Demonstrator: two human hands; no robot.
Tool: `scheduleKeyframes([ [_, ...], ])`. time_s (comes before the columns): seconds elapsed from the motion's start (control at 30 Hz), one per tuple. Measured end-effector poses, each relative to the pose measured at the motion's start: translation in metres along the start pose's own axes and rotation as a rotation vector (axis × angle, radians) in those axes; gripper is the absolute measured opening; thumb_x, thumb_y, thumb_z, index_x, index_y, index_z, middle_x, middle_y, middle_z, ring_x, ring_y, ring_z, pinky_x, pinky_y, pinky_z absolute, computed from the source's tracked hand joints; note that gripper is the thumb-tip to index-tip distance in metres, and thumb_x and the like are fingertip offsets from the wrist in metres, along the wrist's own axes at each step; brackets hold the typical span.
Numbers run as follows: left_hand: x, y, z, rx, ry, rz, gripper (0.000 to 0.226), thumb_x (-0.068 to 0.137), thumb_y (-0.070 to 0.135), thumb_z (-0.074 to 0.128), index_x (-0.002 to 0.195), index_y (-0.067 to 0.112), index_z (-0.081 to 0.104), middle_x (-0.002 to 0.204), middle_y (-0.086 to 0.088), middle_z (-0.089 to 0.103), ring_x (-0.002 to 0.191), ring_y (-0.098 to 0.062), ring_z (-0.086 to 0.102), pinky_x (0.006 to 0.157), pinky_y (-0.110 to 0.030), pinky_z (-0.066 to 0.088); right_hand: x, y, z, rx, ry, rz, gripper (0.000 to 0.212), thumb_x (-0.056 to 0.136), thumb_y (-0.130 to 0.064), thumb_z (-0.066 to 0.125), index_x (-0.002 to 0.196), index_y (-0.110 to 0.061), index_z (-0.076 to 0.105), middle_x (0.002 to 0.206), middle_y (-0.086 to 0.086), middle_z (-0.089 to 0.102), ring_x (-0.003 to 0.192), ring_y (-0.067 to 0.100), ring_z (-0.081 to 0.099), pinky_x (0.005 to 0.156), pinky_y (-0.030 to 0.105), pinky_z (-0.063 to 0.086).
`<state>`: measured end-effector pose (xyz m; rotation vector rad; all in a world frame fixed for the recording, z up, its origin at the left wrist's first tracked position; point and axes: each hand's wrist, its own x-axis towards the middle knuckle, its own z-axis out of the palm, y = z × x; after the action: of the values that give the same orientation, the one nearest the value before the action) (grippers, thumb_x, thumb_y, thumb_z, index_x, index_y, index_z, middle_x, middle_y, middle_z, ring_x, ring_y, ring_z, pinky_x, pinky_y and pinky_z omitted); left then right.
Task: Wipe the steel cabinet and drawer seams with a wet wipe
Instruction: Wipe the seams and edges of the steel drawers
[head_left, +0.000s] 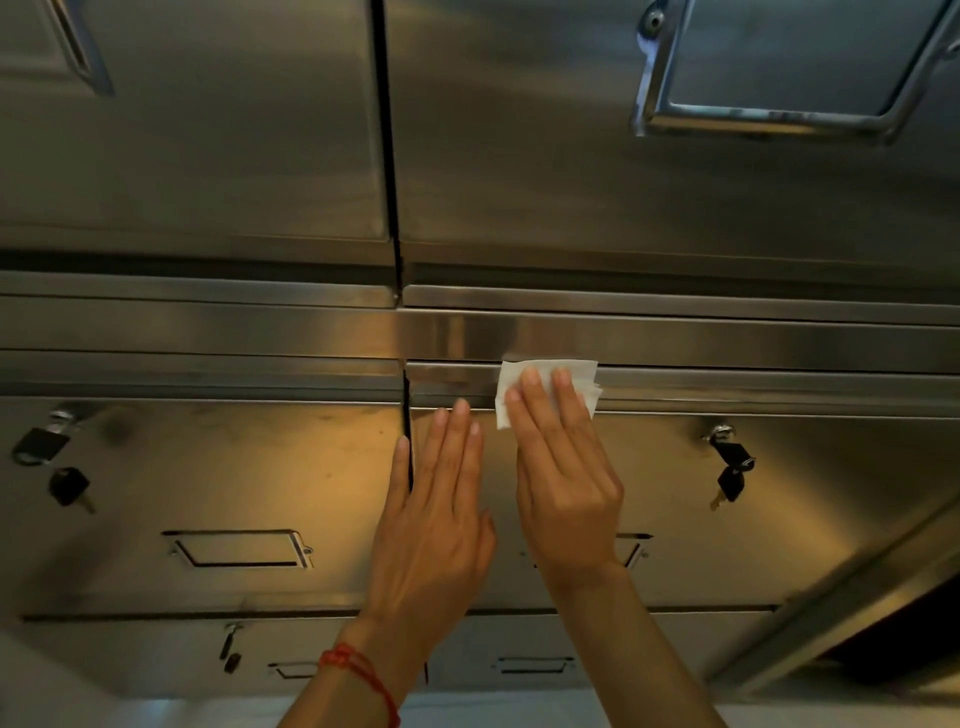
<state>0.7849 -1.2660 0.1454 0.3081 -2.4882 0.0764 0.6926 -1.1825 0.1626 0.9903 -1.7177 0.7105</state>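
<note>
A steel cabinet (571, 208) with two upper doors and rows of drawers below fills the head view. A white wet wipe (582, 371) lies flat on the horizontal seam along the top edge of the right drawer (727, 519). My right hand (563, 478) presses the wipe against that seam with straight fingers. My left hand (436, 519) rests flat on the same drawer front, its fingers straight, right beside the dark vertical seam (408, 441) between the left and right drawers. A red string bracelet (363, 670) is on my left wrist.
Keys hang from locks at the left (67, 486) and right (730, 480) drawers. Recessed label holders (239, 548) sit on the drawer fronts. A chrome handle (769, 117) juts from the upper right door. A vertical gap (387, 156) splits the upper doors.
</note>
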Motion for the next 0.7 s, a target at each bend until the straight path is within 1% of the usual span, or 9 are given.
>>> scheduleKeyframes([
  [0.1,-0.002,-0.003,-0.003,-0.003,-0.006,-0.012,0.073,0.076,0.019,0.057,0.139,-0.005,0.028,0.148,-0.021,0.023,0.137,-0.035,0.023,0.11,-0.048,0.015,0.002,-0.008,0.002,0.016,-0.006,-0.009,0.024,0.095,-0.007,0.05,0.114,0.0,0.063,0.121,0.016,0.061,0.118,0.035,0.053,0.09,0.047,0.051],
  [0.23,-0.004,-0.007,-0.008,-0.008,-0.023,-0.018,0.068,0.078,0.019,0.056,0.137,-0.007,0.033,0.146,-0.023,0.026,0.135,-0.037,0.026,0.108,-0.05,0.017,0.006,-0.017,0.004,0.016,-0.01,-0.02,0.024,0.094,-0.007,0.05,0.114,0.0,0.063,0.121,0.016,0.061,0.117,0.034,0.053,0.092,0.046,0.051],
  [0.37,-0.006,-0.013,-0.013,-0.001,-0.052,-0.026,0.065,0.081,0.022,0.05,0.137,-0.006,0.034,0.146,-0.023,0.027,0.135,-0.037,0.026,0.107,-0.05,0.018,0.008,-0.024,0.006,-0.005,-0.014,-0.063,0.025,0.093,-0.007,0.052,0.114,-0.001,0.063,0.121,0.016,0.061,0.119,0.032,0.052,0.096,0.045,0.048],
  [0.47,-0.007,-0.016,-0.016,0.0,-0.059,-0.015,0.067,0.079,0.021,0.054,0.136,-0.006,0.034,0.146,-0.023,0.028,0.134,-0.038,0.027,0.107,-0.05,0.017,0.007,-0.024,0.007,-0.03,-0.021,-0.079,0.025,0.096,-0.007,0.048,0.114,-0.001,0.064,0.122,0.016,0.06,0.119,0.032,0.052,0.095,0.045,0.049],
  [0.53,-0.008,-0.018,-0.019,-0.005,-0.058,0.0,0.064,0.08,0.021,0.048,0.136,-0.006,0.035,0.146,-0.023,0.028,0.134,-0.038,0.028,0.106,-0.05,0.018,0.007,-0.022,0.006,-0.047,-0.018,-0.095,0.026,0.098,-0.006,0.045,0.115,-0.002,0.064,0.123,0.015,0.06,0.119,0.032,0.053,0.094,0.044,0.05],
  [0.6,-0.008,-0.02,-0.022,-0.014,-0.065,0.004,0.063,0.08,0.022,0.041,0.137,-0.005,0.034,0.146,-0.023,0.028,0.134,-0.038,0.027,0.107,-0.05,0.018,0.008,-0.019,0.006,-0.059,-0.011,-0.116,0.025,0.097,-0.004,0.046,0.115,-0.002,0.064,0.123,0.015,0.06,0.118,0.032,0.054,0.093,0.044,0.05],
  [0.7,-0.007,-0.021,-0.027,-0.042,-0.078,-0.005,0.064,0.08,0.022,0.039,0.137,-0.003,0.033,0.146,-0.021,0.028,0.135,-0.037,0.026,0.107,-0.049,0.017,0.01,-0.018,0.005,-0.064,-0.004,-0.126,0.024,0.096,-0.004,0.049,0.113,-0.002,0.065,0.122,0.015,0.061,0.117,0.031,0.055,0.094,0.044,0.049],
])
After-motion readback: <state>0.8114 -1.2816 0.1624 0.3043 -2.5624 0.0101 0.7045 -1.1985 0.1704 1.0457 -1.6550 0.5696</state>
